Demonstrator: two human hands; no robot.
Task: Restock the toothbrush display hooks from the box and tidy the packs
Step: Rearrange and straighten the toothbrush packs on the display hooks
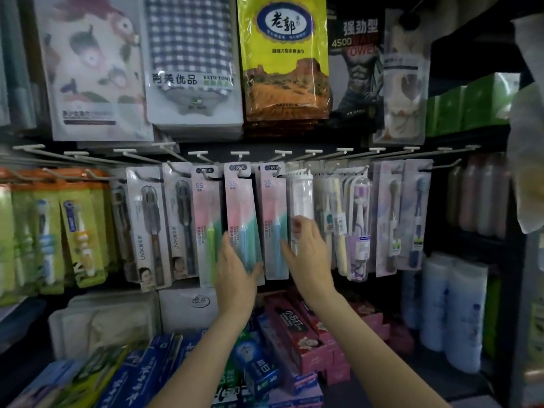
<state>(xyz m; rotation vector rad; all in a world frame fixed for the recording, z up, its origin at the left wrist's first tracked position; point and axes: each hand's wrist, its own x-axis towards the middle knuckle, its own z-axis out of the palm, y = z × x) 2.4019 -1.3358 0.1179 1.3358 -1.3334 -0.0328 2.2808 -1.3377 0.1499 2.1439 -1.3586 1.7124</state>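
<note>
Nearest, toothpaste boxes (pixel 297 343) lie on the shelf under both forearms. The left hand (pixel 235 272) is spread flat, fingers straight against the lower end of a pink-and-teal toothbrush pack (pixel 241 213). The right hand (pixel 306 248) pinches a clear pack (pixel 300 198). Both packs hang upright, long axis vertical, from the hooks (pixel 240 156) behind.

Bagged towels (pixel 191 63) hung across frame top, toothpaste boxes (pixel 297 334) lay bottom centre, white bottles (pixel 453 313) stood lower right
</note>
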